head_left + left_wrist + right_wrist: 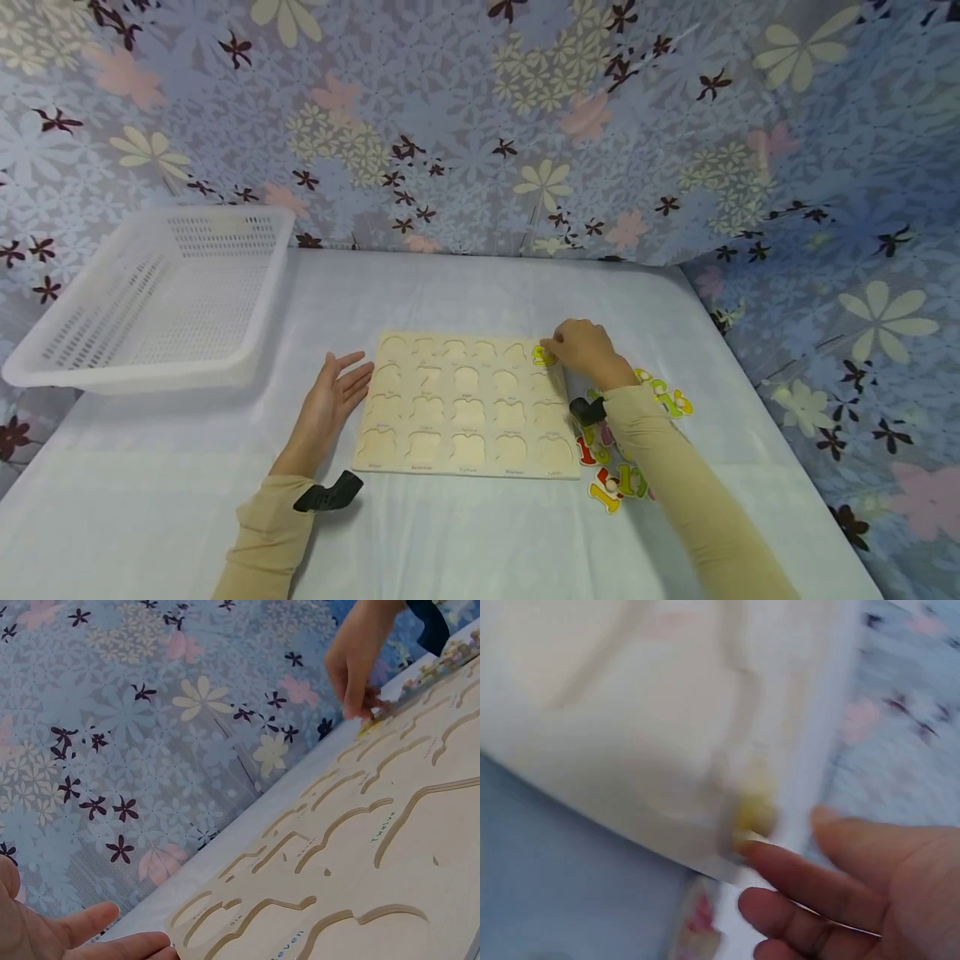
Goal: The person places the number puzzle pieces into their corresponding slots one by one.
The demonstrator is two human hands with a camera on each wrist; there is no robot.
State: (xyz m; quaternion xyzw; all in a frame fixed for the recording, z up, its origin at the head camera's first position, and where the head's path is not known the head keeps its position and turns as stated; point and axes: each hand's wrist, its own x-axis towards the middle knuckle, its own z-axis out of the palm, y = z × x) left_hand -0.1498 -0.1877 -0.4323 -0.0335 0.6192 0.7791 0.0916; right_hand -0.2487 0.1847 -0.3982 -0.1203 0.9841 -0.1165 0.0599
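A pale wooden number puzzle board [448, 408] with rows of cut-out recesses and small printed words lies on the table. At its upper right corner sits a yellow number piece [542, 356], which looks like a 5. My right hand [585, 348] is over that corner, its index fingertip touching the yellow piece [756, 806]; the thumb stands apart from it in the blurred right wrist view. Beside the board's left edge, my left hand [337, 396] has its fingers extended and holds nothing. Its fingertips [154, 941] come close to the board edge in the left wrist view.
Several colourful number pieces [606, 490] lie in a loose pile right of the board, partly hidden under my right forearm. A white plastic basket [258, 325] stands at the back left of the white-covered table [465, 533]. Flowered cloth [450, 125] hangs behind.
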